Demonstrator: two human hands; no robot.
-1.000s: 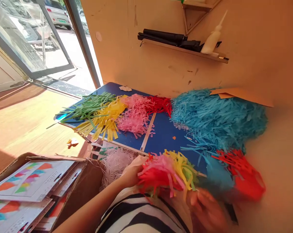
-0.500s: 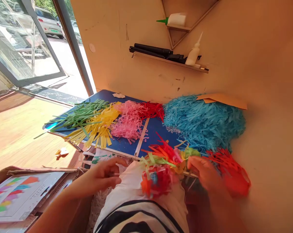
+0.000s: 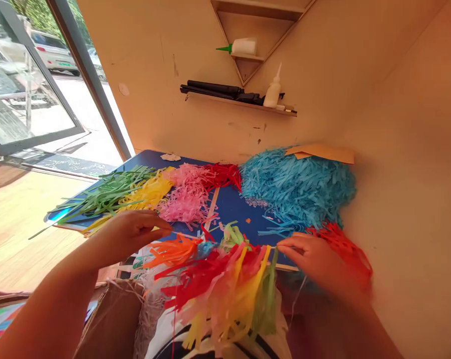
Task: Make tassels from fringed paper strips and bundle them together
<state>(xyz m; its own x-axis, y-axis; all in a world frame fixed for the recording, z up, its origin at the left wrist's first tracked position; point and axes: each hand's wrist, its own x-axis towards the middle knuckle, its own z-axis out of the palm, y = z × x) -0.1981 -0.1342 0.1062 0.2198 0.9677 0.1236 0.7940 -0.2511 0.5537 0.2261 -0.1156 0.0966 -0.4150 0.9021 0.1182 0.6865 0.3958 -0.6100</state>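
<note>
A string of paper tassels [image 3: 225, 284] in orange, red, pink, yellow and green hangs over my lap, stretched between my two hands. My left hand [image 3: 137, 229] is closed in a pinch on the string's left end, with a short white length of string [image 3: 184, 235] showing beside the orange tassel. At the other end, my right hand [image 3: 308, 252] pinches the string just right of the green tassel. A loose thread dangles below my right hand. Some blue and light green strips are bunched at the string's middle.
On the blue table [image 3: 231, 207] lie piles of green strips [image 3: 115, 187], yellow strips [image 3: 146, 192], pink strips [image 3: 190, 192], red strips [image 3: 225, 175] and a large heap of blue strips [image 3: 300, 184]. Red-orange strips [image 3: 345, 254] hang at the right. Glue bottles [image 3: 272, 93] stand on wall shelves. A cardboard box [image 3: 113, 319] is lower left.
The bunched tassels have been spread out and hang down along the string. My left hand, which was apart with open fingers, has risen and now grips the left end.
</note>
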